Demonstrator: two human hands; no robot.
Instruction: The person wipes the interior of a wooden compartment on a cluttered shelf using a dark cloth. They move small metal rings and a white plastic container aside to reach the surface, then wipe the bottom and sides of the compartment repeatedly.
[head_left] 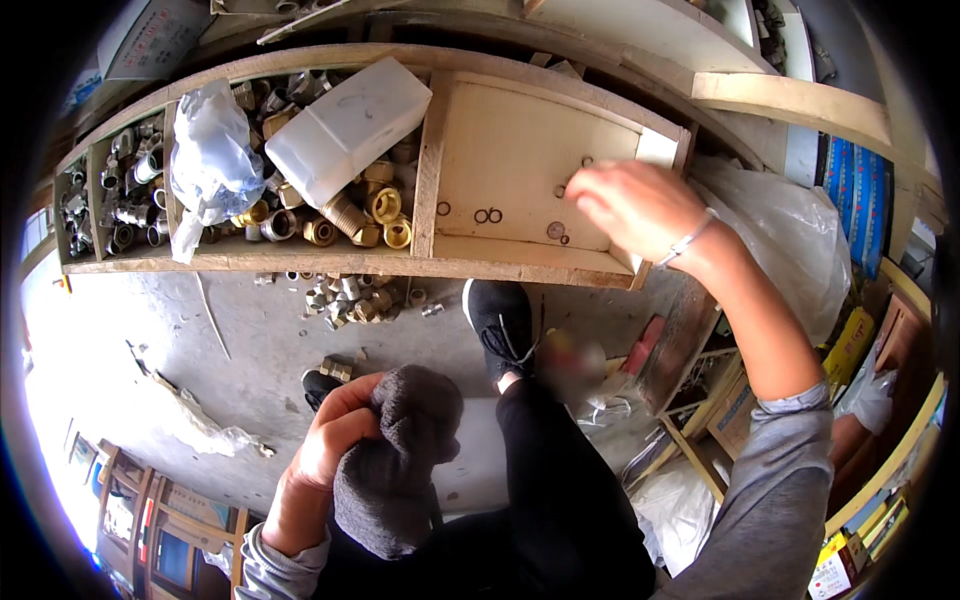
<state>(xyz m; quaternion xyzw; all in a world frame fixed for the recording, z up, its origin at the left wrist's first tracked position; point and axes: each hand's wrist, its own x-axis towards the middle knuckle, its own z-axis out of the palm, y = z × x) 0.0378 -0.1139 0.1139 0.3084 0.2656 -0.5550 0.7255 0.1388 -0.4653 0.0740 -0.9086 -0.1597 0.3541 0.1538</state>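
Across the pale floor of a shallow wood-walled compartment (520,130) lie several small dark metal rings (488,215), two of them side by side near the middle, others near the front edge and around the fingertips of the right hand (628,205). That hand hangs over the compartment's right side, fingers bent and close together; they are blurred, so I cannot tell whether they pinch anything. A pale round disc (556,230) lies below the hand, a ring just beside it. Nearer the body, the left hand (335,440) grips a bunched dark grey fabric piece (400,470), fingers curled round its upper left side.

Left of the rings' compartment, brass and steel threaded fittings (384,206) fill the neighbouring sections, under a tilted translucent white plastic container (350,125) and a crumpled clear plastic bag (213,145). More metal fittings (350,300) lie on the grey concrete floor (255,340), left of a black laced shoe (500,325).

Printing shows on a grey-white carton (155,40) at upper left, a yellow box (848,340) at right, blue packs (855,200) above it and a white-and-yellow box (838,572) at lower right.
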